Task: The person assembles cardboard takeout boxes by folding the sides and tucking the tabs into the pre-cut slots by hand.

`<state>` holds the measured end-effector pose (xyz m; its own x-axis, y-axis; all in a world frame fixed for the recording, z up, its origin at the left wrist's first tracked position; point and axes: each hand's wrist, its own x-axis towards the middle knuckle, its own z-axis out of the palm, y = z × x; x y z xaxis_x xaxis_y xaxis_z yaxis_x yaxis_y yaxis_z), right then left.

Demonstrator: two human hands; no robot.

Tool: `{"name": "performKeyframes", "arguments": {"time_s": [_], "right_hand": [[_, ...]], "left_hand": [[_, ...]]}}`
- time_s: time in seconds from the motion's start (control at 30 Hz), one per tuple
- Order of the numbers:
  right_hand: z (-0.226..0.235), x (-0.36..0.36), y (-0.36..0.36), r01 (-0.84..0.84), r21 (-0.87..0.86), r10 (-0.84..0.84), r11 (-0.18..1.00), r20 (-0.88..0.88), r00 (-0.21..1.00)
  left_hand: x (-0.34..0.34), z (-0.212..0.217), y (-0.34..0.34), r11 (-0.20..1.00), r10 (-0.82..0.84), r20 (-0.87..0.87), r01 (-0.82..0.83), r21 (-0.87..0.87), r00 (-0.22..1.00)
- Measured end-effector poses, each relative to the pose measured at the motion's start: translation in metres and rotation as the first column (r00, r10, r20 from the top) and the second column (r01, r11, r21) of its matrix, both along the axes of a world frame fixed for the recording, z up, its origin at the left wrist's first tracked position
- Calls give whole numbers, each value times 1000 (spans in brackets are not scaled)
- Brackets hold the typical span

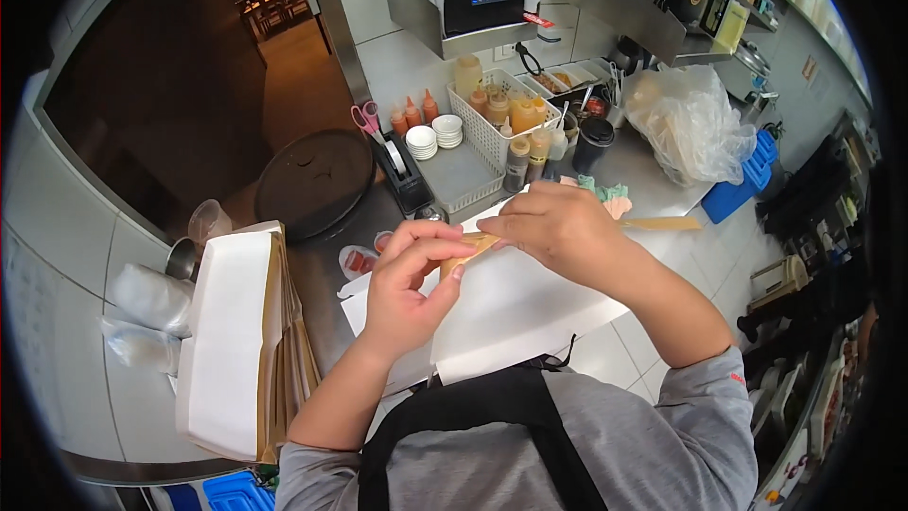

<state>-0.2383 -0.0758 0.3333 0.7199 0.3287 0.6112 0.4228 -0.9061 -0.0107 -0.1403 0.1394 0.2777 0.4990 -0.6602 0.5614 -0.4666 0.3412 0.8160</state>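
Well, at the far left a clear cup (210, 220) stands near a steel bowl (180, 258), and the bags (151, 300) beside them hold something white. Two small tubs (357, 261) with red contents sit just left of the hands. Further along come three red bottles (413, 114), white dishes (421, 143) in two stacks, and a white basket (480, 149) packed with bottles (498, 108) of yellow and brown sauce. Trays (566, 81) of food lie behind, a dark cup (593, 145) stands to their front, and a clear bag (686, 123) bulges at the right beside a blue crate (752, 180).

White boxes (227, 322) with brown edges are stacked on the left, near a round black tray (315, 185). A grey metal counter (320, 295) runs beneath, with white card (530, 312) spread under the hands. A dim doorway opens at upper left, and pale floor tiles (653, 350) show at right.

The tan piece (482, 243) is between the hands, above the card. The left hand (409, 279) curls its fingers and thumb around it; the right hand (558, 227) pinches its other end. Its long axis slants, pointing up and right toward the right fingertips
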Motion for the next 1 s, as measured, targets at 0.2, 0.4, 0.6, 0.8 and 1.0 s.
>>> {"name": "performKeyframes", "arguments": {"time_s": [0.2, 0.4, 0.6, 0.8, 1.0], "right_hand": [[-12, -10, -33, -105, 197, 108, 975, -5, 994], [26, -32, -65, 100, 267, -152, 959, 183, 971], [55, -48, -75, 7, 743, -289, 669, 251, 924], [73, -63, -74, 205, 499, -449, 842, 438, 779], [146, -94, -45, 385, 77, -331, 920, 678, 656]], "left_hand": [[-10, -2, -10, 999, 20, -136, -15, 43, 991], [-23, 33, -2, 788, 381, 283, -470, 398, 880], [-7, 66, -7, 749, 656, -40, -656, -96, 754], [-10, 101, -50, 952, 220, -355, -280, -125, 909], [-53, 187, -80, 855, 398, 521, -511, 89, 755]]}}
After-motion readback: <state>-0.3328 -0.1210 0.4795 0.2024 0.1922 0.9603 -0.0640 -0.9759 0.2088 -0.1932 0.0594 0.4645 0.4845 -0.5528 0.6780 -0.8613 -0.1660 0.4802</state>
